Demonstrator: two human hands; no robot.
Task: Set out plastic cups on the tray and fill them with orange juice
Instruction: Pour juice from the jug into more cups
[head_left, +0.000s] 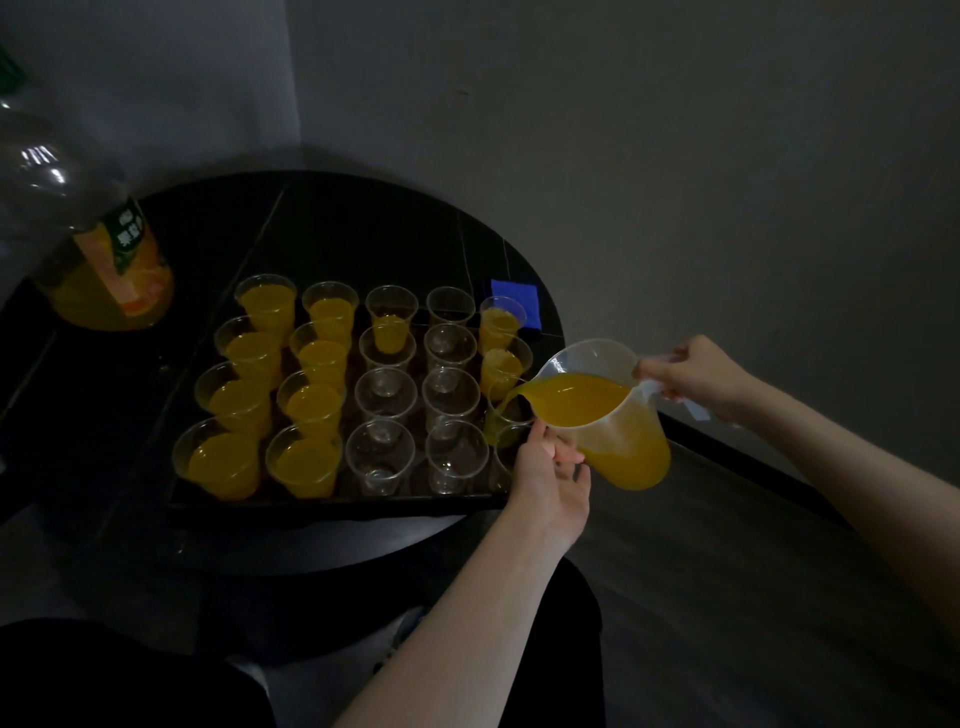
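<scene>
Cups (384, 387) stand in rows on the dark tray (332, 505) on the round black table (374, 234); the two left columns hold orange juice, most of the middle ones are bare. At the tray's right edge the right hand (696, 376) grips the handle of a tilted clear jug (605, 410), juice running from its spout into a cup there. The left hand (550, 475) cups the jug's underside with curled fingers. A large juice bottle (111, 270) stands far left, a blue cloth (514, 300) far right
</scene>
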